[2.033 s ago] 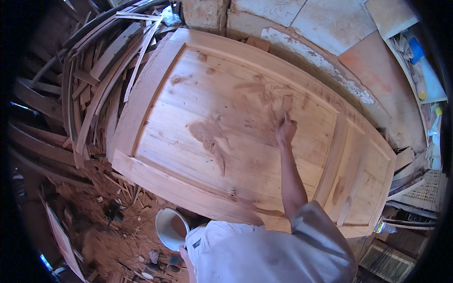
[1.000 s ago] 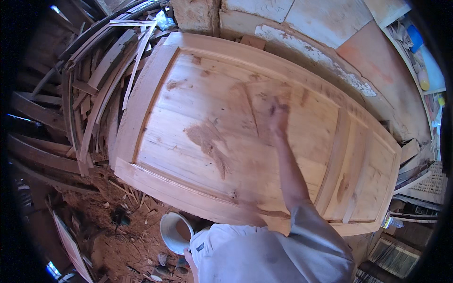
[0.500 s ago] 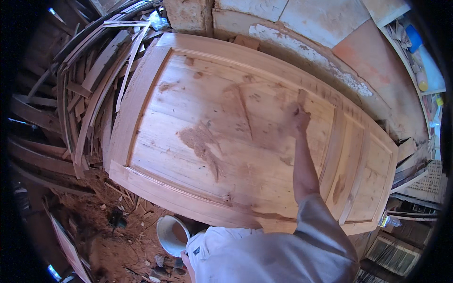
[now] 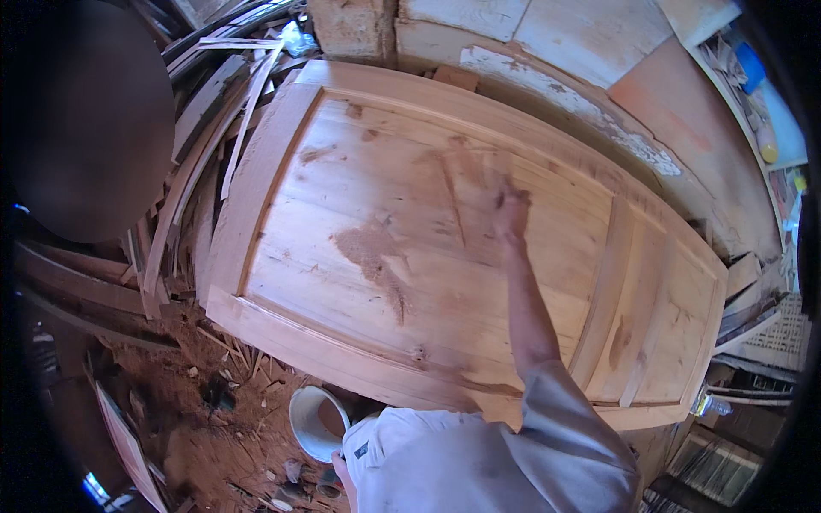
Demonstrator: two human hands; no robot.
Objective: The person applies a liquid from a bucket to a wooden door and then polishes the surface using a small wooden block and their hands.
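A large pale wooden panelled door (image 4: 282, 355) lies before me, with brown dusty patches (image 4: 372, 256) on its broad panel. My right hand (image 4: 511, 209) is over that panel, closed around a small pale thing (image 4: 499, 167) smeared by motion, whose kind I cannot make out. At the door's near edge is a white bucket (image 4: 301, 432), tilted, with something brown inside. My left hand (image 4: 341, 468) is closed at the bucket's near rim, low beside my clothing; most of its fingers are hidden.
Long wooden offcuts (image 4: 201, 128) are heaped along the left, partly covered by a dark blurred oval (image 4: 90, 120). Sawdust and scraps litter the ground (image 4: 197, 427). A wall (image 4: 590, 43) borders the door's far side. A clear plastic bottle (image 4: 714, 405) is by the right end.
My right hand has swept left across the panel with the small pale thing. The dark blurred oval has come in at the upper left. My left hand stays by the bucket.
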